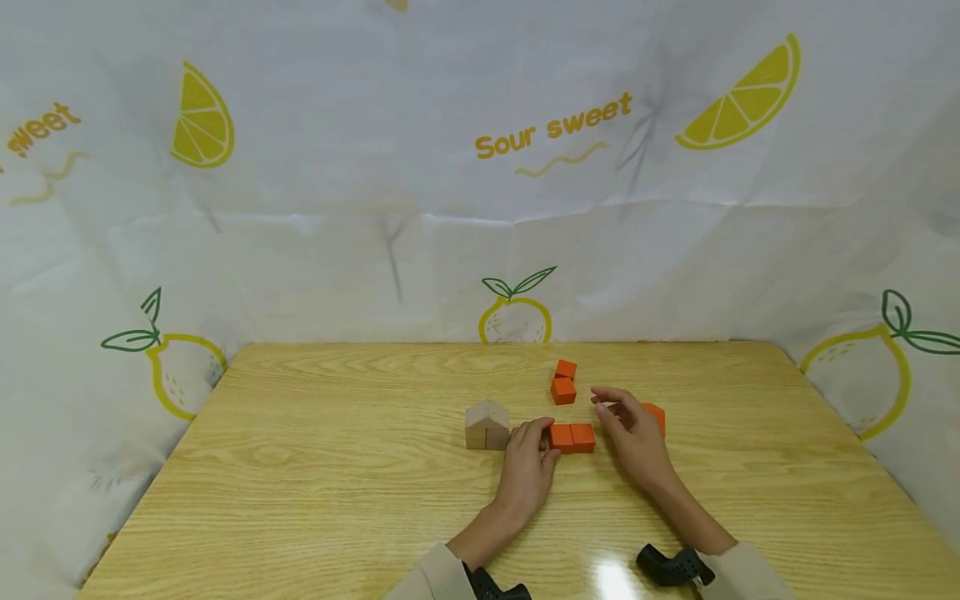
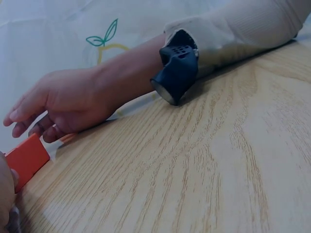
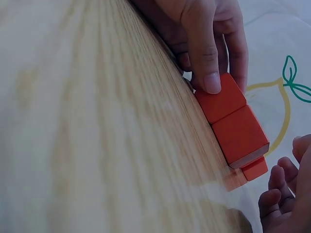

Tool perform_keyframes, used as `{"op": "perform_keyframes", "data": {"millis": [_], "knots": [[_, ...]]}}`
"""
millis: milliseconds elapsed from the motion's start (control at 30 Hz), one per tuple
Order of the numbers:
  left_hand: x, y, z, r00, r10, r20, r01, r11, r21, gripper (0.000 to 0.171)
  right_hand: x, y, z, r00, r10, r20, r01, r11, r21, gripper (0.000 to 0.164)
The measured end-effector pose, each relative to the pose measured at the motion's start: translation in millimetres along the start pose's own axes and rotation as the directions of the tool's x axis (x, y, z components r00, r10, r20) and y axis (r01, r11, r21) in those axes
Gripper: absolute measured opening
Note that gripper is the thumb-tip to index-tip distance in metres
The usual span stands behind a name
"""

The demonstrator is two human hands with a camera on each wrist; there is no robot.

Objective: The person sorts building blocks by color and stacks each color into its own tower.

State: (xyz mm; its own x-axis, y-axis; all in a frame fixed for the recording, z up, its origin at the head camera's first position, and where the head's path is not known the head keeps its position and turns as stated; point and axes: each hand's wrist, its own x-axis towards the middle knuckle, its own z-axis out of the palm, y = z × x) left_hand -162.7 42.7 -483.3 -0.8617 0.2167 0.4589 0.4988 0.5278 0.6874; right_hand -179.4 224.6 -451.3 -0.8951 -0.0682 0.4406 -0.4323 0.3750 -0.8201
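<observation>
Two orange cube-like blocks stand side by side on the table. My left hand (image 1: pixel 525 471) pinches the left orange block (image 1: pixel 561 438), thumb at its front and fingers behind; in the right wrist view the thumb (image 3: pixel 211 83) presses on its face. Flush against it is the second orange block (image 1: pixel 582 438). To the right, my right hand (image 1: pixel 637 437) has loosely bent fingers and holds nothing. An orange piece with a pointed top (image 1: pixel 656 419) lies just beyond it, partly hidden by that hand.
Left of my left hand stands a small plain-wood block house (image 1: pixel 487 414) with a peaked top. Behind the pair sit two more orange blocks, one nearer (image 1: pixel 563 391) and one farther (image 1: pixel 566 369). A white lemon-print cloth (image 1: pixel 360 275) hangs behind the wooden table (image 1: pixel 300 483).
</observation>
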Motion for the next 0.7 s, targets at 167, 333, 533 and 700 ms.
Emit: {"op": "perform_keyframes", "data": {"millis": [167,333,533,700], "knots": [[0.0,-0.5,-0.9,1.000,-0.012,-0.004,0.012,1.000,0.008,0.039,8,-9,3,0.999,-0.023,0.023,0.023,0.999,0.027,0.025],[0.2,-0.1,-0.6,1.000,-0.022,0.005,0.022,1.000,-0.010,0.039,16,-4,5,0.997,-0.063,0.042,0.061,0.996,0.058,0.026],[0.4,0.0,0.7,1.000,-0.010,0.001,0.010,1.000,-0.020,0.038,24,0,4,0.995,-0.017,0.102,0.010,0.998,0.064,0.029],[0.8,-0.5,0.2,1.000,-0.006,0.004,0.006,1.000,-0.010,0.038,28,0,3,0.984,0.025,0.176,-0.025,1.000,0.001,0.033]]}}
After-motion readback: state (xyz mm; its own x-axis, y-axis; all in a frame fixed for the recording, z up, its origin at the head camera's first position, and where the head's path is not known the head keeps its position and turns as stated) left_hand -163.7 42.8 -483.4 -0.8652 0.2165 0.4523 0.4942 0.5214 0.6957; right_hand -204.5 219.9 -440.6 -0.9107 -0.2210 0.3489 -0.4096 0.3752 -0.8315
